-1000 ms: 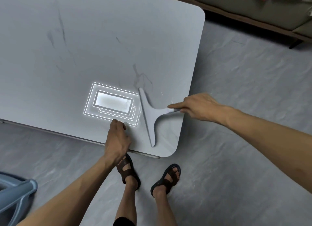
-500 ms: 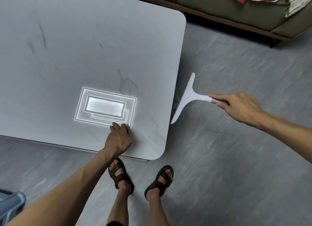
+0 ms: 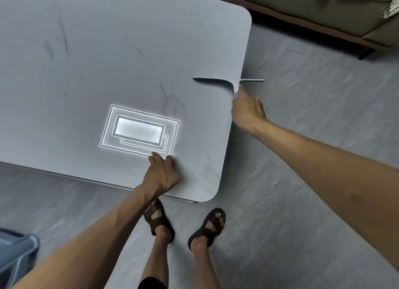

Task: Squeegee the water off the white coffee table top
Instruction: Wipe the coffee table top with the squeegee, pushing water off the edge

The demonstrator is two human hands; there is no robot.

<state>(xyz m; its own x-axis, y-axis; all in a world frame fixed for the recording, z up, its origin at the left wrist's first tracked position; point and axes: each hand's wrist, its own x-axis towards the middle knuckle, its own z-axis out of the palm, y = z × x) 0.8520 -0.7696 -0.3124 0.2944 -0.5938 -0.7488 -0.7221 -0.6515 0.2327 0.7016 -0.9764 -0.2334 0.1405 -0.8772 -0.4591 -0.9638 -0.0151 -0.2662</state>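
Observation:
The white coffee table with faint grey veins fills the upper left of the head view. My right hand grips the handle of a white squeegee. Its blade lies crosswise over the table's right edge, part above the top and part past it over the floor. My left hand rests with bent fingers on the table top close to the near edge. A bright ceiling-light reflection shines on the top just beyond that hand. I cannot make out water on the surface.
A sofa with a dark wooden base and crumpled cloth on it stands at the top right. Grey floor surrounds the table. My sandalled feet stand just below the table's near right corner. A blue-grey object sits at the bottom left.
The squeegee swept off the table's right edge, then my right hand brought it back over that edge farther away, with the blade turned crosswise. My left hand stayed put.

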